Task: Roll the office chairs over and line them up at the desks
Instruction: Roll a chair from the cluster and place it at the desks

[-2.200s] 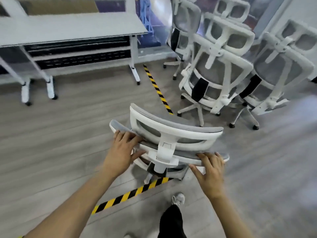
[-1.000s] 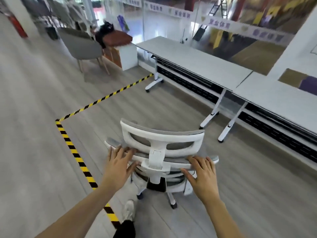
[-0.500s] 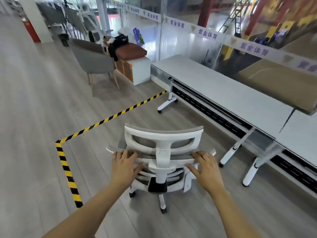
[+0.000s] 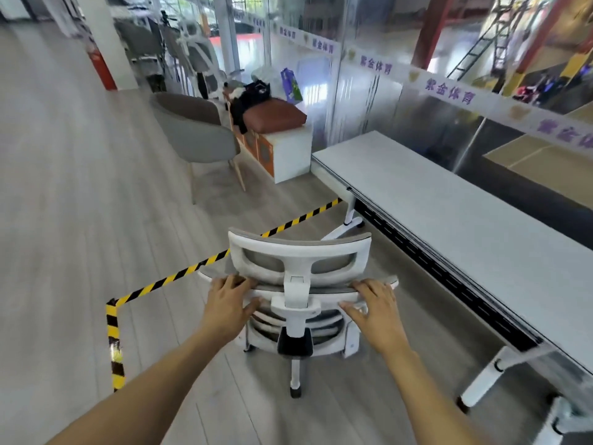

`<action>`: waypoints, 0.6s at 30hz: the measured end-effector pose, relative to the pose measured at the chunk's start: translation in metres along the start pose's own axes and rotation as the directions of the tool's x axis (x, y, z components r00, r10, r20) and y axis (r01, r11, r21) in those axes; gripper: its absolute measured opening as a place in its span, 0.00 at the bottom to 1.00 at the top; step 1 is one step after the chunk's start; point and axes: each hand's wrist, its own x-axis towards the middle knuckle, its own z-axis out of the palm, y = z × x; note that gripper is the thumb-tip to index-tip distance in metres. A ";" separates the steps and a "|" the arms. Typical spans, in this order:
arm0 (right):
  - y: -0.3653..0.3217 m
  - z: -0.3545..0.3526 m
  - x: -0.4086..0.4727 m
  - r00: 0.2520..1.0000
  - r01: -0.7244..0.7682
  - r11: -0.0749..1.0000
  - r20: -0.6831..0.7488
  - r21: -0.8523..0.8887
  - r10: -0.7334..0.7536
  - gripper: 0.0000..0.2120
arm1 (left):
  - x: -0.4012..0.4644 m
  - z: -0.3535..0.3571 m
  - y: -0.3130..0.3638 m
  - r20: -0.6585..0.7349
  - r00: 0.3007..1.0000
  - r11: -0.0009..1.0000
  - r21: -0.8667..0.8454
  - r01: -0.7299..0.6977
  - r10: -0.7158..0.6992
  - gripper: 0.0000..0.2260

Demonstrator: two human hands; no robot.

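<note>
A white office chair (image 4: 298,252) with grey mesh back and headrest stands right in front of me, its back toward me. My left hand (image 4: 228,308) grips the left end of the backrest's top edge. My right hand (image 4: 378,311) grips the right end of the same edge. A long white desk (image 4: 449,203) runs along the glass wall to the right of the chair, about an arm's length from it. The chair's seat is hidden behind its back; one caster leg (image 4: 295,377) shows below.
Yellow-black floor tape (image 4: 179,274) forms a corner left of the chair. Beyond it stand a grey armchair (image 4: 195,136) and a white cabinet (image 4: 285,149) with a brown cushion and bags. A glass partition (image 4: 417,101) backs the desk. Open wooden floor lies to the left.
The chair has rolled away from the group of chairs and along the desks to the far-left desk's end, both hands staying on its backrest. The view has swung left.
</note>
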 end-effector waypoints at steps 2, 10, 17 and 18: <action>0.010 0.006 0.048 0.999 -0.009 1.000 0.034 0.000 0.009 0.27 | 0.041 0.003 -0.004 -0.029 0.999 1.000 -0.011 -0.019 0.019 0.24; 0.030 0.034 0.202 0.991 -0.009 0.991 0.130 -0.133 0.026 0.33 | 0.190 0.016 -0.029 -0.093 0.996 0.997 0.081 -0.008 0.015 0.20; 0.029 0.050 0.290 0.983 -0.050 0.991 0.167 -0.122 0.070 0.39 | 0.280 0.014 -0.050 -0.131 0.991 0.996 0.088 -0.025 0.037 0.20; 0.029 0.051 0.299 0.984 -0.050 0.992 0.164 -0.118 0.069 0.41 | 0.289 0.013 -0.051 -0.126 0.992 0.996 0.088 -0.021 0.032 0.20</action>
